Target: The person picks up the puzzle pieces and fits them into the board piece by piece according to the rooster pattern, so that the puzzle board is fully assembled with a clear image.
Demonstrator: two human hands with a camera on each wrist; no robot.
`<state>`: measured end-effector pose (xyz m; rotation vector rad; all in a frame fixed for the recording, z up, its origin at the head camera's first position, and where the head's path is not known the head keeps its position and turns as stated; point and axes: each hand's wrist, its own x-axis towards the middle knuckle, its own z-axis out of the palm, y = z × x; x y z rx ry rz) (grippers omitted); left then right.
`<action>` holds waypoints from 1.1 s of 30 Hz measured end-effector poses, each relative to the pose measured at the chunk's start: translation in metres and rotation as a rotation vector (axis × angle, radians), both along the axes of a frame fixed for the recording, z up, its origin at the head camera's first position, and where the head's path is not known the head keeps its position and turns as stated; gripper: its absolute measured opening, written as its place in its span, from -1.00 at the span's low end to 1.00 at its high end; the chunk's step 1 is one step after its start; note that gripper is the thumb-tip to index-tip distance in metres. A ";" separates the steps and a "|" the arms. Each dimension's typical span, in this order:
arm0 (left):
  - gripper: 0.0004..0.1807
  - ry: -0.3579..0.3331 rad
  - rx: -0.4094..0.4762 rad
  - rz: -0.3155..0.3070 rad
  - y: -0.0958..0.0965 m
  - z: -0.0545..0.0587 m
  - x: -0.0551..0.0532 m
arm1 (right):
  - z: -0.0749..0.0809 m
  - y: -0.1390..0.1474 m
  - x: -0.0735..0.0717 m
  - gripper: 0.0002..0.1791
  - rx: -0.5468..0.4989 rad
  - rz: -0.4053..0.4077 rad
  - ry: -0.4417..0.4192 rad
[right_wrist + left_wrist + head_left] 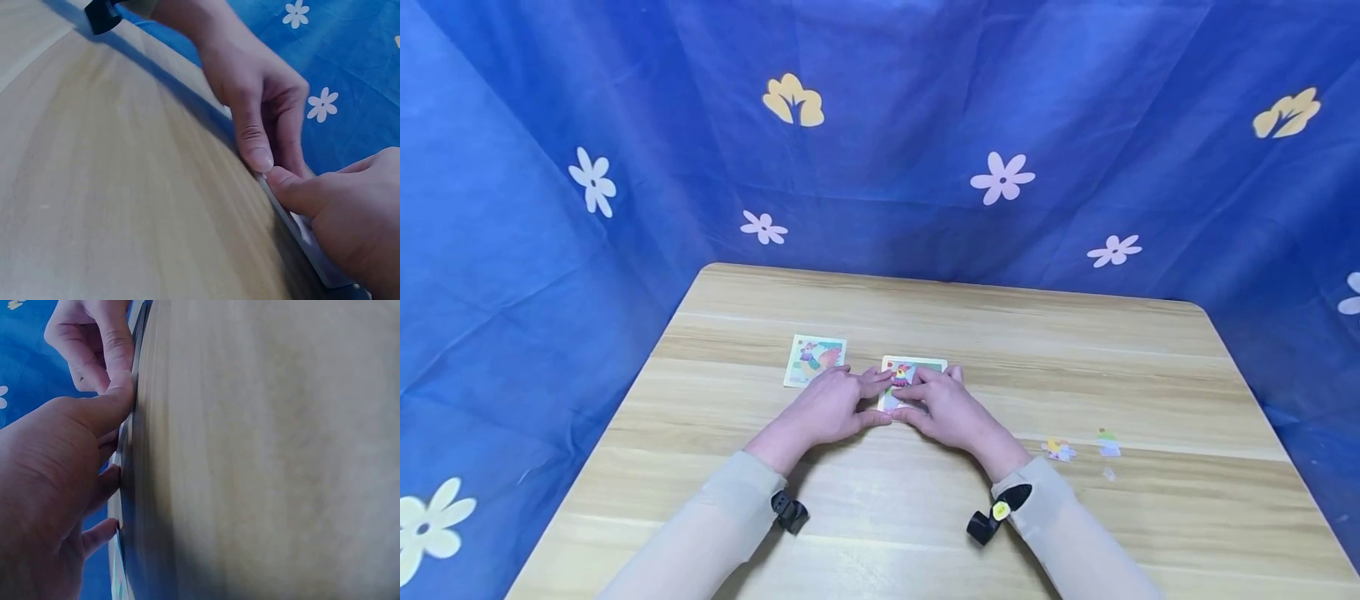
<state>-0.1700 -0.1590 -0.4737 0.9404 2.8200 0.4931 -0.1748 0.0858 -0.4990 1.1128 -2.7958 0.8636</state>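
A small jigsaw puzzle in a pale-bordered tray [934, 363] lies on the table, with a brightly coloured bird on its visible part. My left hand [835, 406] touches its left side, fingers extended and thumb along the near edge. From the right, my right hand [953, 410] rests its fingers on the picture, with its thumb at the near edge. Both thumbs meet there, also seen in the left wrist view between the left hand [53, 450] and right hand [100, 337]. The hands hide much of the puzzle. I see no loose piece between the fingers.
A square picture card [808, 354] lies just beyond my left hand. Off to the right are joined yellow-and-purple puzzle pieces [1059, 450], a green-and-lilac group [1108, 443] and a small pale piece [1108, 473]. A blue flowered cloth [880, 150] hangs behind the wooden table [880, 517].
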 end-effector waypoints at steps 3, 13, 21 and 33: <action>-0.27 0.002 -0.012 0.006 0.001 0.002 0.000 | 0.001 -0.002 0.002 -0.57 -0.026 -0.046 -0.023; -0.29 0.034 -0.038 0.022 0.003 0.001 0.001 | 0.005 -0.007 0.001 -0.60 -0.109 -0.100 -0.126; -0.28 0.009 -0.006 0.040 0.005 0.002 0.003 | -0.004 0.001 -0.001 -0.55 -0.176 -0.117 -0.205; -0.29 0.019 -0.019 0.054 0.004 0.000 0.002 | -0.006 0.002 0.007 -0.72 -0.164 -0.086 -0.089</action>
